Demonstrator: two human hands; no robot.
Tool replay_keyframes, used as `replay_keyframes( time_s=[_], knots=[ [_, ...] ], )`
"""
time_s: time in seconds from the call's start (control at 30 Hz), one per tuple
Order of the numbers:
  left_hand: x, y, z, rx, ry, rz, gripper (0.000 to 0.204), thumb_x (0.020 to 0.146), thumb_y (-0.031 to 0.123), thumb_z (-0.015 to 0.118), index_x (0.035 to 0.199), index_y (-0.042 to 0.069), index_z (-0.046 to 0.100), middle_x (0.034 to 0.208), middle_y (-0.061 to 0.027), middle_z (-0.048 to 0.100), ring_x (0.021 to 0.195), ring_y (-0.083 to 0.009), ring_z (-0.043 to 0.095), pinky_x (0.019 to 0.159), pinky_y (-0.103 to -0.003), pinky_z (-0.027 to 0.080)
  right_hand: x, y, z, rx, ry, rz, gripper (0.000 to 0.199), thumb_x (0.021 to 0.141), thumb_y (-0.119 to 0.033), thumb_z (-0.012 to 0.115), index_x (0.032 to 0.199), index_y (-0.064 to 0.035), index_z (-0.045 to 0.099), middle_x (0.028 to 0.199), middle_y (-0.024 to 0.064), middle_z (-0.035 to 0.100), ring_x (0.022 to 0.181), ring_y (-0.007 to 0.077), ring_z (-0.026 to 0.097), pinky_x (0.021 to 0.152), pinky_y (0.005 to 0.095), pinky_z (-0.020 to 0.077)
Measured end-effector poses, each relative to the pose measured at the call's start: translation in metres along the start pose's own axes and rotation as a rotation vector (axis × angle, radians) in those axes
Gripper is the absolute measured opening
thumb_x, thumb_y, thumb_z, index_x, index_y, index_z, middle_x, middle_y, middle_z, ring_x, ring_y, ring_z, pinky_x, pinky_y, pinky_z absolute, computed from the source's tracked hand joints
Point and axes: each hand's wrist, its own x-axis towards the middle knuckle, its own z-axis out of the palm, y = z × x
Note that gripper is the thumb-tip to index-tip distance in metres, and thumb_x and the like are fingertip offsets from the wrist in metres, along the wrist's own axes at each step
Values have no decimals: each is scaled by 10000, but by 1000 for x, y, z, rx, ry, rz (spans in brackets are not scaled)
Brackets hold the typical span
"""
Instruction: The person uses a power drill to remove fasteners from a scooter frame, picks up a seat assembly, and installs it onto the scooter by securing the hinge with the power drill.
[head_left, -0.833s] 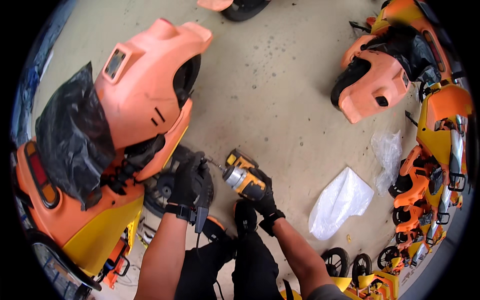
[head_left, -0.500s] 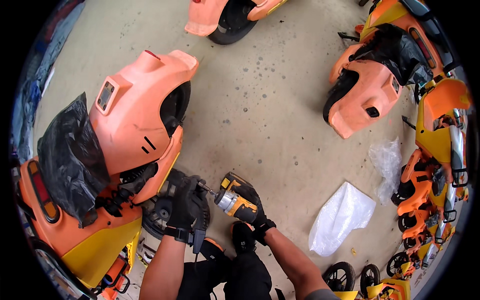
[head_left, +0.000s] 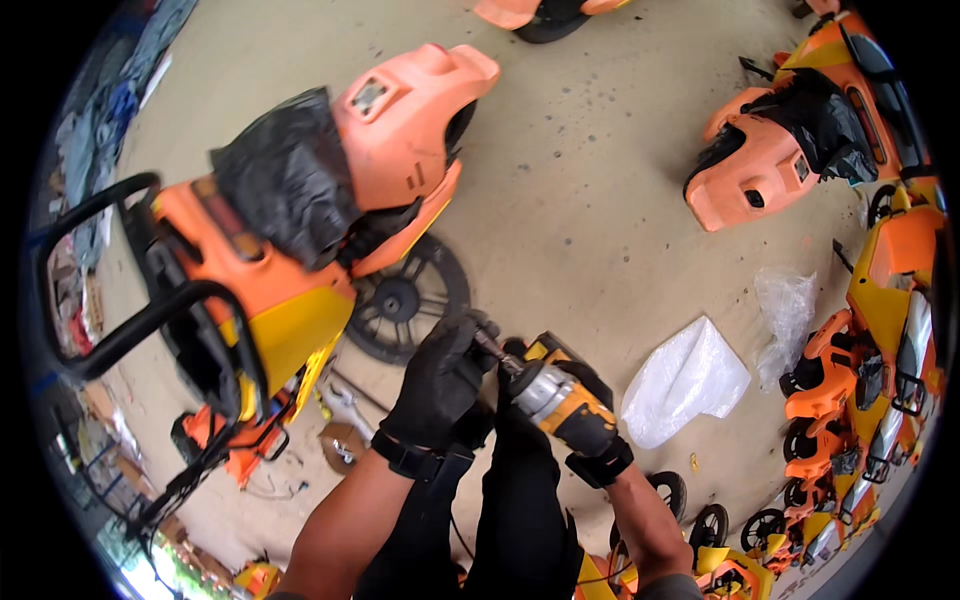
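Clasping drill (head_left: 560,400), right grip (head_left: 585,415) closed

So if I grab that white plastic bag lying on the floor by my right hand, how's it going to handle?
The white plastic bag looks thin and crumpled, so it's probably floppy and very light. It lies loose on the concrete floor, so a push would likely slide it.

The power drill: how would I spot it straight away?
Start at the big orange and yellow scooter on the left, then its black wheel. Just below, the right hand grips a drill, the only yellow and silver tool there.
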Motion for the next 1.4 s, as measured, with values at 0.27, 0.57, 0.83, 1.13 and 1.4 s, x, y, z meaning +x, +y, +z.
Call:
replay_keyframes(
  time_s=[0.27, 0.57, 0.83, 1.13, 1.4],
  knots=[
    [-196, 76, 169, -64, -38, -23, 212, 1023, 188, 501, 1123, 30, 600, 969, -31, 623, 887, -106, 587, 833, -254, 482, -86, -273, -62, 553, -49, 475, 444, 771, -83, 782, 1174, -45, 599, 1048, 66, 665, 950, 192, 658, 853, 294, 512],
    [-354, 130, 251, -27, -131, 173, 233, 1041, 186, 462, 1186, 32, 558, 989, -43, 601, 930, -126, 575, 875, -280, 472, -143, -443, -98, 120, -317, 2, 535, 779, -90, 787, 1259, -31, 560, 1136, 57, 646, 1022, 146, 627, 885, 287, 503],
    [-427, 126, 275, -46, -86, 389, 265, 1043, 207, 467, 1220, 20, 528, 1030, -46, 580, 937, -111, 582, 864, -253, 498, -171, -516, -102, 765, -574, 368, 320, 1027, -273, 458, 1248, -58, 545, 1143, 82, 643, 980, 187, 656, 832, 306, 539],
    [-451, 134, 322, 431, -184, 781, 227, 1045, 151, 432, 1167, 15, 567, 1096, -80, 593, 969, -171, 589, 856, -279, 483, -170, -459, -120, 420, -445, -105, 366, 1027, -248, 487, 1331, -44, 485, 1198, 87, 624, 1049, 168, 632, 907, 300, 517],
    [-425, 134, 346, 562, -27, 825, 213, 1037, 193, 468, 1049, 28, 601, 896, -31, 608, 789, -116, 570, 743, -251, 478, -170, -442, -137, 116, -347, -416, 378, 987, -109, 520, 1347, -5, 472, 1218, 106, 616, 1077, 204, 621, 963, 311, 492]
  ],
)
